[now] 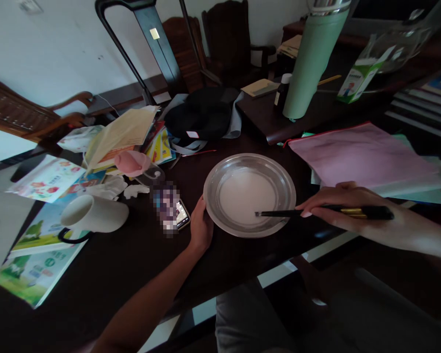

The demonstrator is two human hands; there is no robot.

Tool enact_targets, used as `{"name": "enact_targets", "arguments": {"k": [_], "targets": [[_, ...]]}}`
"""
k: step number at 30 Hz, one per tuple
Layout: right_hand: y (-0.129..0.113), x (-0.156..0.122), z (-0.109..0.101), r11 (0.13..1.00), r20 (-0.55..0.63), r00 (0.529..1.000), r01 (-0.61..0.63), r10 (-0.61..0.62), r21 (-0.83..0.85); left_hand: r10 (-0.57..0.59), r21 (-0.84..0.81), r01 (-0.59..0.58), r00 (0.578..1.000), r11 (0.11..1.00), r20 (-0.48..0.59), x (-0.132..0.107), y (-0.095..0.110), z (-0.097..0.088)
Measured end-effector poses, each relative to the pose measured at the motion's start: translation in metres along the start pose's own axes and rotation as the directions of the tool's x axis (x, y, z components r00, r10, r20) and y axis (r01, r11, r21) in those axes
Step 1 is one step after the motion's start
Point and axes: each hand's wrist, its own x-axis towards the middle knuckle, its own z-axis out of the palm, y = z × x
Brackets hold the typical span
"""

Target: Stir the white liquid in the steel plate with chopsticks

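Observation:
A round stainless steel bowl (213, 214) stands near the table's front edge, with something milky white (246, 196) covering its bottom. Against the bowl's left side is my left hand (201, 226), gripping its wall, the fingers partly hidden behind it. My right hand (332, 206) is closed around black chopsticks (279, 213) with gold bands near their thick end. They point left over the bowl's right rim, and their tips are over the white contents; whether they touch is hard to tell. A phone (182, 215) lies just left of my left hand.
At the left are a white mug (106, 214), booklets (40, 274), crumpled tissue (135, 191) and a pink-topped item (132, 163). A black bag (202, 115) lies behind the bowl. Rightward are a pink zip folder (363, 157), a tall green flask (314, 63) and a small dark bottle (281, 95).

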Motion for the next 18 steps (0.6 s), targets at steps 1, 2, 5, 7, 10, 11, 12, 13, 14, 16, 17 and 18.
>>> {"name": "enact_targets", "arguments": {"k": [1, 2, 5, 7, 10, 11, 12, 13, 14, 16, 17, 18], "targets": [[-0.003, 0.004, 0.005, 1.0, 0.01, 1.0, -0.002, 0.002, 0.014, -0.002, -0.002, 0.002, 1.0, 1.0, -0.002, 0.0, 0.0, 0.0], [-0.005, 0.009, 0.01, 1.0, 0.021, 1.0, 0.005, -0.006, 0.026, -0.004, -0.003, 0.004, 1.0, 1.0, -0.002, 0.0, 0.0, 0.0], [-0.006, 0.025, 0.026, 0.997, 0.098, 0.993, 0.056, -0.061, 0.054, -0.01, -0.01, 0.01, 1.0, 1.0, 0.011, 0.0, 0.0, 0.0], [-0.002, 0.035, 0.036, 0.994, 0.115, 0.989, 0.09, -0.096, 0.057, -0.012, -0.016, 0.012, 1.0, 1.0, 0.006, 0.0, 0.0, 0.0], [0.008, 0.049, 0.047, 0.994, 0.071, 0.992, 0.105, -0.107, 0.026, -0.018, -0.016, 0.018, 1.0, 1.0, -0.006, 0.0, 0.001, 0.0], [0.012, 0.053, 0.048, 0.994, 0.046, 0.993, 0.106, -0.106, 0.016, -0.019, -0.016, 0.019, 1.0, 1.0, -0.003, 0.0, 0.001, 0.0], [0.014, 0.056, 0.048, 0.994, 0.023, 0.994, 0.106, -0.106, 0.015, -0.018, -0.016, 0.018, 1.0, 1.0, 0.004, 0.0, 0.002, 0.001], [0.016, 0.058, 0.046, 0.994, -0.001, 0.994, 0.107, -0.107, 0.02, -0.016, -0.017, 0.017, 1.0, 1.0, 0.011, 0.0, 0.003, 0.001], [0.017, 0.059, 0.043, 0.994, -0.027, 0.994, 0.108, -0.108, 0.029, -0.015, -0.017, 0.015, 1.0, 1.0, 0.017, -0.001, 0.004, 0.002], [0.016, 0.057, 0.033, 0.993, -0.073, 0.992, 0.109, -0.106, 0.04, -0.012, -0.014, 0.013, 1.0, 1.0, 0.021, -0.001, 0.005, 0.002], [0.015, 0.054, 0.027, 0.994, -0.086, 0.991, 0.104, -0.101, 0.034, -0.012, -0.01, 0.012, 1.0, 1.0, 0.021, -0.001, 0.005, 0.002], [0.014, 0.05, 0.021, 0.995, -0.09, 0.992, 0.095, -0.093, 0.019, -0.011, -0.005, 0.011, 1.0, 1.0, 0.02, -0.001, 0.005, 0.002]]}}
